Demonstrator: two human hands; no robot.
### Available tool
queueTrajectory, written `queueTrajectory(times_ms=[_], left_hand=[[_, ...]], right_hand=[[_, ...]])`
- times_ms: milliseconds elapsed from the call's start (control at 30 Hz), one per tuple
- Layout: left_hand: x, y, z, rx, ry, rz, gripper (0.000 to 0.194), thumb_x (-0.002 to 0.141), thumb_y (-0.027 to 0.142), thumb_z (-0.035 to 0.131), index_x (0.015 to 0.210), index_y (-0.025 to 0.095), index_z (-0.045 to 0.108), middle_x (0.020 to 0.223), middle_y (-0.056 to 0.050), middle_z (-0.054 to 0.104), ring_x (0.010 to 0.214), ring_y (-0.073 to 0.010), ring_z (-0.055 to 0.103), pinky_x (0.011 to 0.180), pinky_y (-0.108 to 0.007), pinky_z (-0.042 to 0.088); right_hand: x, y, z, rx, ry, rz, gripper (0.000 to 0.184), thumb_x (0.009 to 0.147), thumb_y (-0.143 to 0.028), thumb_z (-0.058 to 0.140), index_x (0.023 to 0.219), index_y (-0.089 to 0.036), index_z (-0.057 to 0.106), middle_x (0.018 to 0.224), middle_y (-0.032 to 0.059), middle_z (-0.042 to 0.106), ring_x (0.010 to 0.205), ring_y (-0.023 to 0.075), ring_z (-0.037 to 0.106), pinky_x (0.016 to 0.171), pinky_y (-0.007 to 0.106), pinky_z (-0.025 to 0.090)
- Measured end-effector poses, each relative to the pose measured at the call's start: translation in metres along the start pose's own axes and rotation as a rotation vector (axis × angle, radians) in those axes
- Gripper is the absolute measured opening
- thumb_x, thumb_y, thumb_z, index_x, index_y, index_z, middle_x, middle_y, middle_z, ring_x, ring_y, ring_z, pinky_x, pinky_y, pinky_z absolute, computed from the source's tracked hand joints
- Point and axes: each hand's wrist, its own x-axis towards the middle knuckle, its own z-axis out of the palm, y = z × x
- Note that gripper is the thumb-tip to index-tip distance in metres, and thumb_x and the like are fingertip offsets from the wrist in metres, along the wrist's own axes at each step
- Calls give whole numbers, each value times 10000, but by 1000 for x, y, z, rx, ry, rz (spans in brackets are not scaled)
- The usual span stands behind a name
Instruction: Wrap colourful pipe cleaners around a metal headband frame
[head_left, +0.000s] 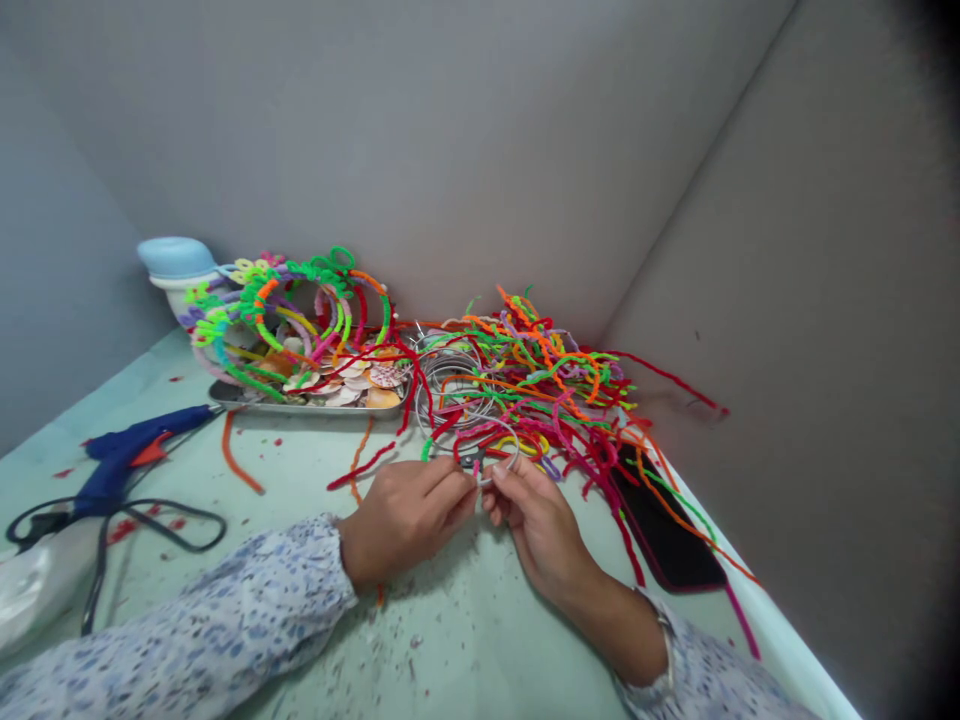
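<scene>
Grey wire (517, 446) bends in front of the pipe cleaners (551, 372); watching from afar, I see the right hand (541, 530) pinching it and the left hand (409, 510) gripping its end, the two nearly touching each other.

Pale green table (465, 640) and items on it

At left we list a blue glue gun (112, 475), cord looped, and white plastic (41, 585); farther back, a metal tray (300, 408) and a bottle (178, 260), foot hidden. Toward the right, we record tangled pipe cleaners (555, 370) in many colours, strands crossing a phone (675, 560) by the edge. Scattered: red scraps (124, 528); dark flecks (412, 670).
</scene>
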Motion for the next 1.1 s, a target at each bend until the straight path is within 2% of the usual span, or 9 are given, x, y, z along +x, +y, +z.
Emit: queueTrajectory(times_ms=[133,267,433,600,867,1100], left_hand=[[2,5,1,-92,-50,-163,120,883,248,522,935,167,593,825,-44,653,654,-131,601,540,-230,436],[5,10,2,-306,-98,-343,177,859,300,562,959,162,612,839,-56,645,661,-136,584,533,-220,440],[10,15,2,-627,-189,-606,140,860,247,531,867,183,656,723,-11,646,568,-117,547,504,-211,419],[14,14,3,-1044,-292,-851,179,860,272,499,816,165,636,516,51,521,377,-68,414,385,-175,333],[16,10,3,-1265,-390,-1052,214,829,342,530,745,157,597,455,54,489,361,-54,356,365,-163,206],[15,4,7,-1384,-467,-1062,247,813,386,556,787,149,620,517,42,507,403,-51,345,381,-171,204]], right_hand=[[2,0,0,32,41,12,191,795,-367,627,735,-194,574,638,-17,571,570,121,491,543,243,367],[3,2,-2,27,55,7,194,796,-377,629,744,-200,567,639,-22,571,558,118,487,531,241,359],[5,5,-6,-51,60,-14,186,829,-368,604,767,-199,558,622,-32,561,530,100,467,523,236,347],[6,5,-6,-83,60,-3,198,834,-376,593,761,-200,540,617,-37,550,526,100,464,516,237,341],[5,7,-7,-127,27,-21,216,855,-380,570,749,-207,494,603,-51,523,519,96,441,514,231,339],[6,8,-7,-169,5,-30,220,859,-385,567,772,-201,484,609,-52,532,512,84,438,508,222,344]])
